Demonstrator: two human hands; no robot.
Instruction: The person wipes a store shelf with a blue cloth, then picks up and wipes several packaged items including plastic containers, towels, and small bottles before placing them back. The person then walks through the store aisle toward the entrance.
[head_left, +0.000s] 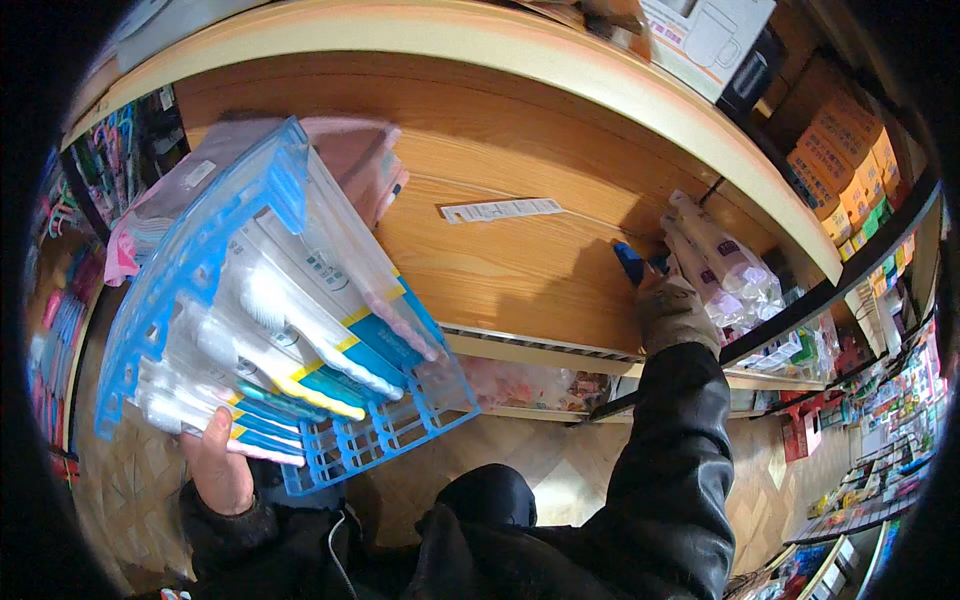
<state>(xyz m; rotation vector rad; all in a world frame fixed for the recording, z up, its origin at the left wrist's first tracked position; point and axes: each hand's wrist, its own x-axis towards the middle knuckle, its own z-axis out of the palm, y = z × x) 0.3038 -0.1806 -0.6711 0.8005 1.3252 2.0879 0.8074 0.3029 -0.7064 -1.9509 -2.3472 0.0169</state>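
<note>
In my bare left hand (219, 466) is a clear blue plastic display basket (360, 450), tilted over the shelf's left part. My thumb lies over the lower packs in it. Several packaged toothbrushes (300, 345) with blue and yellow card fill the basket. My right hand (675, 311), in a greyish glove, rests at the right part of the wooden shelf (487, 277). A dark blue piece (628, 262) shows at its fingers; whether it is part of the glove or a held thing is unclear. Right beside that hand lie clear-wrapped packs with purple labels (720, 259).
A white label strip (501, 210) lies on the shelf. Pink folded textiles (352, 161) sit behind the basket. The upper shelf's edge (465, 37) arches overhead, carrying a mug box (701, 41). A black metal upright (832, 266) stands at the right, near orange boxes (840, 154).
</note>
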